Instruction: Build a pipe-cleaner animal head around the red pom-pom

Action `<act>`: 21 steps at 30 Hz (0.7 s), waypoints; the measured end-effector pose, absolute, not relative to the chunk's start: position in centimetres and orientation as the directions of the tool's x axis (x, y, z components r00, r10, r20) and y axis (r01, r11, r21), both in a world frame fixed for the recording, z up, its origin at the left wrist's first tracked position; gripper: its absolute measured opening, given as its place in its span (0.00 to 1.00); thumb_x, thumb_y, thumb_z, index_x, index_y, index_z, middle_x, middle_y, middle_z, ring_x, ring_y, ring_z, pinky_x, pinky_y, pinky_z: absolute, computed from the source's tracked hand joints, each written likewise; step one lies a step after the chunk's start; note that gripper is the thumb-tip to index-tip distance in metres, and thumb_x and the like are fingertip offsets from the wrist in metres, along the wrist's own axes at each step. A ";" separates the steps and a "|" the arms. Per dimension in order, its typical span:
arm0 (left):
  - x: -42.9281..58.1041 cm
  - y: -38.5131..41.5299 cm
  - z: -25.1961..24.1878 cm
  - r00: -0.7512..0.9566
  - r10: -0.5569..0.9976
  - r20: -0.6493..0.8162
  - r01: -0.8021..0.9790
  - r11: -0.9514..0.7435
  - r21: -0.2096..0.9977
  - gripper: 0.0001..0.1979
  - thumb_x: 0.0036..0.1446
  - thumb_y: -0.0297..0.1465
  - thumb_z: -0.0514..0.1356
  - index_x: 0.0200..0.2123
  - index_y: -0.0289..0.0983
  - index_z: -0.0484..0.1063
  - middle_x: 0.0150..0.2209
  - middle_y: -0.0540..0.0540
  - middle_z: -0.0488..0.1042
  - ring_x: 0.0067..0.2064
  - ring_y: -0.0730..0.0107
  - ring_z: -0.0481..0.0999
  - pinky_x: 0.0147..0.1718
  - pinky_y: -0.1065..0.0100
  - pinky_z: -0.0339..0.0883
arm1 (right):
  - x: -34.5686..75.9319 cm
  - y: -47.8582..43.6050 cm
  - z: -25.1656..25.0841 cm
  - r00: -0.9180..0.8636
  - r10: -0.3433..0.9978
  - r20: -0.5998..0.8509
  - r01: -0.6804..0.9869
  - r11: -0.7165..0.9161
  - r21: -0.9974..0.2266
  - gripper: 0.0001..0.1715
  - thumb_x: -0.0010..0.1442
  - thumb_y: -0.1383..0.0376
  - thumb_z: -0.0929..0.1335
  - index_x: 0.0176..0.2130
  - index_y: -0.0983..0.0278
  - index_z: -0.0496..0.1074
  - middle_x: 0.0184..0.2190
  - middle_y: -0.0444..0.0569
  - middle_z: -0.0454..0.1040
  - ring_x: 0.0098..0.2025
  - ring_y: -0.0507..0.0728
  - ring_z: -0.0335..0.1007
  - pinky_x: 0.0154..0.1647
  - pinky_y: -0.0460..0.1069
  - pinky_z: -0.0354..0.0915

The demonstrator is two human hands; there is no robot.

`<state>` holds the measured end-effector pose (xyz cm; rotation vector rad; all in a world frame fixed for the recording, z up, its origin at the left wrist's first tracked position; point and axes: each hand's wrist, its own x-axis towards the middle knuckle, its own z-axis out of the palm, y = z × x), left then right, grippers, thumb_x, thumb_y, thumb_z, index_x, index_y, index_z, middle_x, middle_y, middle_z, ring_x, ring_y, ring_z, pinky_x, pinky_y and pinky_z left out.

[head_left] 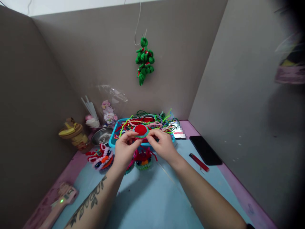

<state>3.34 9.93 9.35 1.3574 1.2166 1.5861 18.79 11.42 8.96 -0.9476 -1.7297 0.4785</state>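
Between my two hands is a round red piece with a blue-green rim, raised above the table in front of a yarn-filled basket. My left hand pinches its left edge between thumb and fingers. On the opposite edge, my right hand grips it with bent fingers. Below the hands sits a small fuzzy figure in dark red and green, with another one partly hidden by my left wrist. A pink, red and blue fuzzy animal head rests left of my left hand.
A blue basket heaped with colourful yarn strands stands at the back. Left of it are a metal bowl and a yellow-brown cup. A black phone and red cutter lie right; a pink device lies front left. Grey panels enclose the table.
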 end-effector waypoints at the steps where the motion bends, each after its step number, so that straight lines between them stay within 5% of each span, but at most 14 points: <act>1: 3.4 9.9 9.3 -0.204 0.928 0.312 0.060 -0.307 0.950 0.11 0.41 0.28 0.68 0.32 0.36 0.75 0.26 0.52 0.73 0.23 0.79 0.64 0.22 0.76 0.59 | 18.8 11.4 8.9 -0.128 0.785 0.606 0.363 0.605 -0.708 0.07 0.59 0.67 0.65 0.28 0.63 0.69 0.27 0.43 0.72 0.31 0.52 0.67 0.34 0.45 0.60; 15: 3.5 9.8 9.4 -0.236 0.935 0.266 -0.003 -0.274 0.962 0.12 0.38 0.30 0.71 0.31 0.36 0.77 0.23 0.53 0.72 0.22 0.79 0.63 0.22 0.76 0.59 | 18.9 11.6 8.9 -0.113 0.800 0.589 0.331 0.589 -0.737 0.08 0.58 0.66 0.65 0.28 0.63 0.69 0.26 0.42 0.71 0.30 0.51 0.67 0.33 0.45 0.60; 21: 3.5 9.9 9.5 -0.186 0.960 0.207 -0.118 -0.231 0.966 0.15 0.36 0.30 0.72 0.32 0.35 0.77 0.27 0.50 0.76 0.26 0.77 0.71 0.27 0.74 0.66 | 18.8 11.6 8.8 -0.104 0.804 0.586 0.326 0.584 -0.743 0.08 0.59 0.67 0.64 0.28 0.62 0.69 0.25 0.43 0.71 0.30 0.52 0.67 0.34 0.46 0.60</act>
